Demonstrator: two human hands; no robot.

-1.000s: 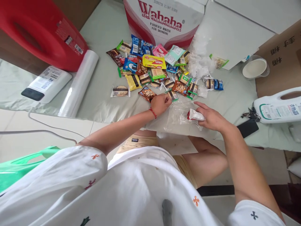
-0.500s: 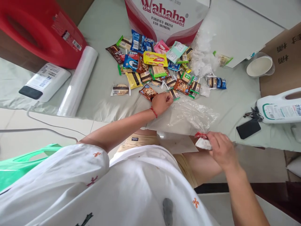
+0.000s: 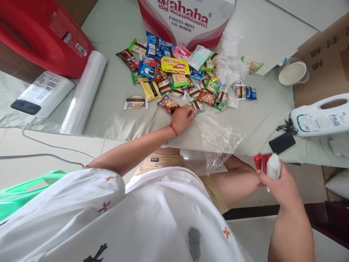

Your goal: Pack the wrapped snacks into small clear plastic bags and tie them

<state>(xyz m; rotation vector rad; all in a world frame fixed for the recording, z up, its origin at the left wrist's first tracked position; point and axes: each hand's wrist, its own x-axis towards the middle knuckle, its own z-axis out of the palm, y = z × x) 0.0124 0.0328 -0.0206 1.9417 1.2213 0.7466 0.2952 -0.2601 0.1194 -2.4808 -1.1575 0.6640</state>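
My left hand (image 3: 184, 118), with a red cord at the wrist, is closed at the table's front, its fingertips at the top corner of a clear plastic bag (image 3: 220, 136). The bag lies crumpled, and its lower end hangs past the table edge. Out to the right, my right hand (image 3: 285, 187) is closed around red and white snack packets (image 3: 272, 167), held above the floor. Beyond my left hand spreads a pile of wrapped snacks (image 3: 176, 65). A brown cookie packet (image 3: 168, 104) and a small green-edged packet (image 3: 198, 106) lie closest to that hand.
Behind the pile stands a Wahaha carton (image 3: 185, 22). A plastic roll (image 3: 83, 92), a white device (image 3: 43, 94) and a red jug (image 3: 62, 36) are at left. At right are crumpled clear plastic (image 3: 230, 65), a cup (image 3: 293, 72), a black phone (image 3: 282, 142) and a white bottle (image 3: 321, 118).
My right hand has moved right and away from the plastic bag with the red and white packets. The bag's freed end has dropped over the table edge. My left hand stays closed at its corner.
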